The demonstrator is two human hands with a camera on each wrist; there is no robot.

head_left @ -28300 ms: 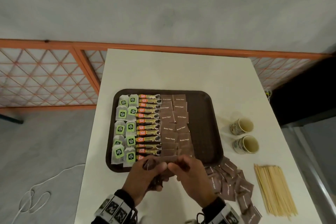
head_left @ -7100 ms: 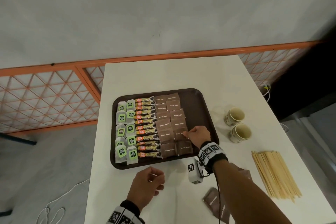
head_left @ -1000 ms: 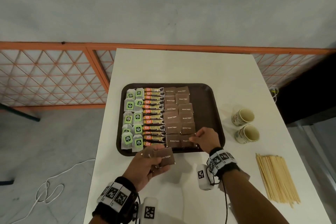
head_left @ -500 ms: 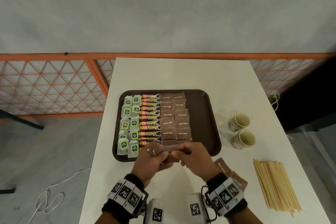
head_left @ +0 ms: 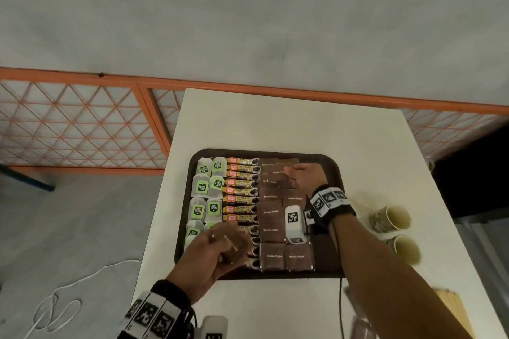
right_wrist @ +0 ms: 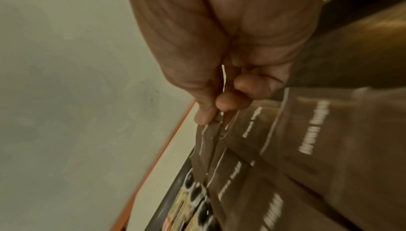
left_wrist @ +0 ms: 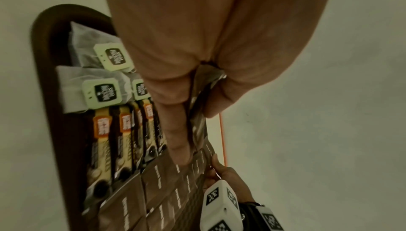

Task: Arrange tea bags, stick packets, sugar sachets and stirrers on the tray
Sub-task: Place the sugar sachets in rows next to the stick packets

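A dark brown tray [head_left: 334, 170] lies on the white table. It holds tea bags [head_left: 208, 187] at the left, stick packets [head_left: 242, 190] in the middle and brown sugar sachets [head_left: 271, 213] in two columns to the right. My right hand [head_left: 287, 173] reaches over the tray's far end and pinches one sugar sachet [right_wrist: 204, 148] just above the rows. My left hand [head_left: 228, 239] hovers over the tray's near left part, gripping a few brown sachets [left_wrist: 198, 127] between thumb and fingers. Wooden stirrers [head_left: 451, 308] lie on the table at the near right, partly hidden by my right arm.
Two paper cups [head_left: 391, 219] [head_left: 405, 252] stand to the right of the tray. A blurred loose sachet [head_left: 360, 327] lies on the table near the front edge. An orange lattice railing [head_left: 82, 132] runs behind the table; a white cable [head_left: 55, 308] lies on the floor at left.
Half a second ago both hands met over the tray's near edge with sachets. My right hand has since carried one sachet to the far end; the left stays near with the others.
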